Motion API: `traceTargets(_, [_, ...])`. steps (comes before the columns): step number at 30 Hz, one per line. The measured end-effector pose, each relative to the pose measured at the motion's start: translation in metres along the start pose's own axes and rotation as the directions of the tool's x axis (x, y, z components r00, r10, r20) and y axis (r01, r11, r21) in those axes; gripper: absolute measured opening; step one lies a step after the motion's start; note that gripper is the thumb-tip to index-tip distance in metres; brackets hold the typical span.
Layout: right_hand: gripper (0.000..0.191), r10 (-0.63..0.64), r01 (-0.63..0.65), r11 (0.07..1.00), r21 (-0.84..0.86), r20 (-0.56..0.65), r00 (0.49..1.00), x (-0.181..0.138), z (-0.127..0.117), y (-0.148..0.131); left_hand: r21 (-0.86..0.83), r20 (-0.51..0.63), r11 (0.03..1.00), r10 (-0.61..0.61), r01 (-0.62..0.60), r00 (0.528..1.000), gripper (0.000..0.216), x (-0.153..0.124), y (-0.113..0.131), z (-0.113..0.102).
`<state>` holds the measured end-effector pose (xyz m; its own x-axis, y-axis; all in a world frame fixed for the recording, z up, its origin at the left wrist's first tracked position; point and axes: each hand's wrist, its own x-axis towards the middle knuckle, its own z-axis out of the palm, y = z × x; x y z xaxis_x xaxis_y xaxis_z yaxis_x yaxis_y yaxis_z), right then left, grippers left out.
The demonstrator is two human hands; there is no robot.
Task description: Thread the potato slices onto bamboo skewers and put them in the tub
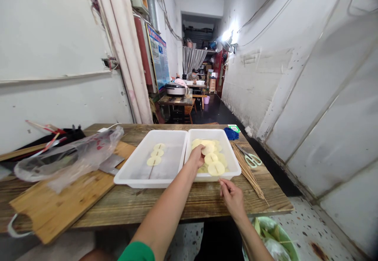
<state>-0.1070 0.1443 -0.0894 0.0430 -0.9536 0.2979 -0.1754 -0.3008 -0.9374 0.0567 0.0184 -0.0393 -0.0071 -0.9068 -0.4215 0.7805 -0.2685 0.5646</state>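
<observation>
Wood desk (124,210), two white trays; work's over the right tray (232,154). Left hand (197,156) fingers pinch a thin slice (208,149); right hand (232,196) fingers closed, seemingly on the skewer (212,159) end below the threaded slices (219,169). Off-centre or hard push could split one.

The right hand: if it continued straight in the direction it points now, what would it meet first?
The right hand would probably meet the near rim of the right white tray; depth is unclear, so it might pass over.
</observation>
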Motion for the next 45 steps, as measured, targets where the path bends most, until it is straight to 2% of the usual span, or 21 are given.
traceTargets(7, [0.038,-0.022,0.023,0.998,-0.056,0.012,1.0,0.008,0.002,-0.009,0.019,0.016,0.999,-0.041,0.041,0.999,0.022,-0.013,0.004,0.009])
traceTargets(17, [0.037,0.029,-0.029,0.988,-0.15,-0.006,1.0,0.014,0.004,-0.018,-0.023,0.059,0.994,-0.101,0.103,0.993,0.024,-0.022,0.007,0.015])
traceTargets(22, [0.037,-0.011,0.012,0.986,-0.167,0.01,1.0,0.017,0.01,-0.026,-0.088,0.138,0.996,-0.013,0.025,0.99,0.029,-0.028,0.009,0.016])
traceTargets(27, [0.035,-0.004,0.003,0.991,-0.137,-0.01,1.0,0.019,0.021,-0.025,0.009,0.279,0.989,-0.145,0.148,0.949,0.035,-0.033,0.007,0.015])
traceTargets(30, [0.034,-0.008,0.004,0.993,-0.12,-0.036,0.999,0.021,0.026,-0.025,0.028,0.323,0.994,-0.107,0.103,0.94,0.033,-0.034,0.006,0.015])
traceTargets(36, [0.033,-0.035,0.027,0.991,-0.132,-0.056,0.998,0.021,0.03,-0.029,0.039,0.266,0.999,-0.029,0.02,0.963,0.047,-0.036,0.008,0.016])
traceTargets(45, [0.032,-0.067,0.054,0.985,-0.164,-0.075,0.995,0.017,0.029,-0.034,0.082,0.215,0.996,0.005,-0.024,0.977,0.036,-0.039,0.005,0.017])
